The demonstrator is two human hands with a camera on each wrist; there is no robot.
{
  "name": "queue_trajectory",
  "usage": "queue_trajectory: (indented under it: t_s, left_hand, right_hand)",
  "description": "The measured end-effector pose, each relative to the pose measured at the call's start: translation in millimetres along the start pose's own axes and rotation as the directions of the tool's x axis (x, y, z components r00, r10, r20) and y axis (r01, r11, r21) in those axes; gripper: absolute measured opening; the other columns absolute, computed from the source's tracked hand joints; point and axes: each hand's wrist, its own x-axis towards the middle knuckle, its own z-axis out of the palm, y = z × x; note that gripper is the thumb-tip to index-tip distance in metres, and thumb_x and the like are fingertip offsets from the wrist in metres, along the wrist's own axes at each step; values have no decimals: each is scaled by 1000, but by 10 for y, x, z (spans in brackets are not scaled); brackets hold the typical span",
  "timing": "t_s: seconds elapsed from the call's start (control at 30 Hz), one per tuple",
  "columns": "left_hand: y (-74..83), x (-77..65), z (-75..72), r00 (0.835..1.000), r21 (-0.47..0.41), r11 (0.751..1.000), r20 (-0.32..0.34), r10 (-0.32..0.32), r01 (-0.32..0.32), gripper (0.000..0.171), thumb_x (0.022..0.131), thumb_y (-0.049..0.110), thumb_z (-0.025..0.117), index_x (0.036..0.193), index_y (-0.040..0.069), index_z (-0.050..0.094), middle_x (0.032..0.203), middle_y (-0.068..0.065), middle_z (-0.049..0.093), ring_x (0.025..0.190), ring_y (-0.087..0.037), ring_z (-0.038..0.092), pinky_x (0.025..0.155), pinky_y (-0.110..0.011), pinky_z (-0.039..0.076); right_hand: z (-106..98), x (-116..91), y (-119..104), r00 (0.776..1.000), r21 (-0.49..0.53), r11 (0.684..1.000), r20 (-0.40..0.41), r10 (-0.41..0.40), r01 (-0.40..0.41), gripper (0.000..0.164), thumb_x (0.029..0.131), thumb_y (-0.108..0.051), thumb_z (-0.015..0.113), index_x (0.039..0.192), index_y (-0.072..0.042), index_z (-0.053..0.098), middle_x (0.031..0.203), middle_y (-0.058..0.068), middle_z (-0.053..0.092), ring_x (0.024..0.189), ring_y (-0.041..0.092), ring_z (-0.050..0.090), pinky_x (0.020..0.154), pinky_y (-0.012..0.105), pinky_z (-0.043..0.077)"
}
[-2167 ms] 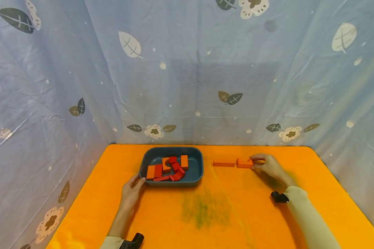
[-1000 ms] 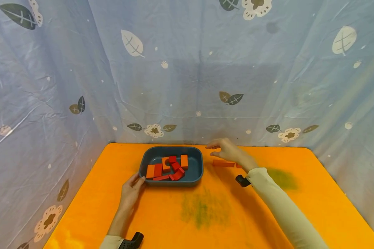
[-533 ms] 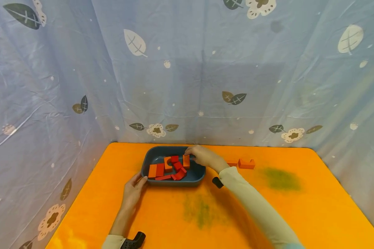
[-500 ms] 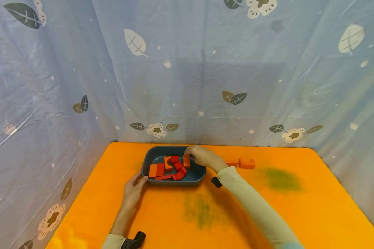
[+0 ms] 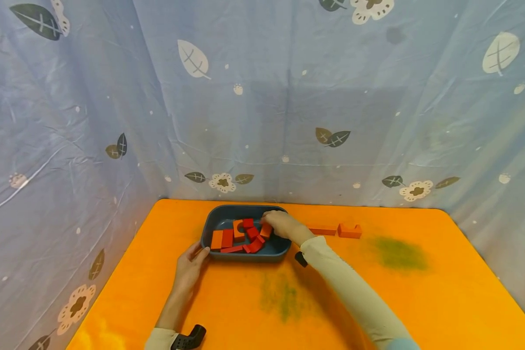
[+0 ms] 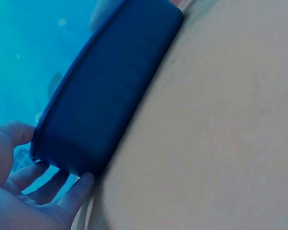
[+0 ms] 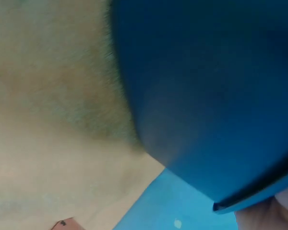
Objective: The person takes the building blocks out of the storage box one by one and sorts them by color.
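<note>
Pale blue cloth printed with leaves and flowers (image 5: pixel 262 121) hangs behind and beside a bright yellow-orange worktop (image 5: pixel 245 311), meeting its back edge. Near that edge, left of centre, sits a dark blue-grey rectangular tray with rounded corners (image 5: pixel 245 258), holding red and orange blocks (image 5: pixel 227 238).

Through the head camera I see that the right hand (image 5: pixel 284 226) has left the orange block with a curved notch (image 5: pixel 349 231), nearer the right edge, and reached into the tray. An orange rectangular block (image 5: pixel 266 231), upright in my view a moment ago, now leans at the tray's right end. The right grip is curled over its top and appears to pinch it; the thumb is hidden. I judge that the work has moved from the row to the tray.

The left grip holds the tray's front-left corner, the left hand (image 5: pixel 189 270) having its thumb on the rim.

For moving, the tray's right rim lies under the right hand, and the long flat orange block (image 5: pixel 325 230) sits just beyond that wrist. More room lies toward the front edge.
</note>
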Motion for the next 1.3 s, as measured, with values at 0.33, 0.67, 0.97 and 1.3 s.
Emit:
queue_trajectory:
  t_s: [0.33, 0.67, 0.97, 1.3]
  left_hand:
    - [32, -11, -2, 1000, -8, 1000, 9, -3, 3, 52, 100, 15, 57, 147, -1, 41, 149, -19, 41, 133, -30, 46, 103, -32, 45]
    - [14, -23, -19, 1000, 18, 1000, 3, -6, 6, 53, 100, 18, 57, 147, 0, 41, 150, -19, 40, 134, -29, 45, 104, -34, 45]
    - [-11, -15, 3, 1000, 0, 1000, 3, -8, 8, 51, 101, 15, 56, 147, -1, 41, 149, -20, 41, 133, -29, 45, 102, -33, 46]
    - [-5, -27, 6, 1000, -7, 1000, 0, -2, 2, 51, 101, 15, 55, 147, -1, 40, 149, -20, 41, 132, -30, 45, 101, -30, 47]
  right_hand:
    - [-62, -106, 69, 1000, -4, 1000, -25, -14, 14, 35, 82, 12, 69, 111, -6, 73, 115, 9, 68, 111, 28, 61, 101, 38, 50]
    - [-276, -287, -33, 996, 4, 999, -78, -39, 39, 31, 79, 8, 70, 105, -8, 74, 102, 5, 69, 94, 24, 64, 88, 34, 56]
    - [-291, -445, 46, 976, 154, 977, -181, -118, 147, 28, 77, 7, 74, 105, 0, 74, 104, 10, 70, 93, 25, 65, 84, 31, 57]
    - [-292, -886, 309, 946, 477, 869, -324, 33, 133, 32, 81, 0, 76, 113, -1, 72, 116, 13, 68, 105, 29, 63, 86, 40, 59]
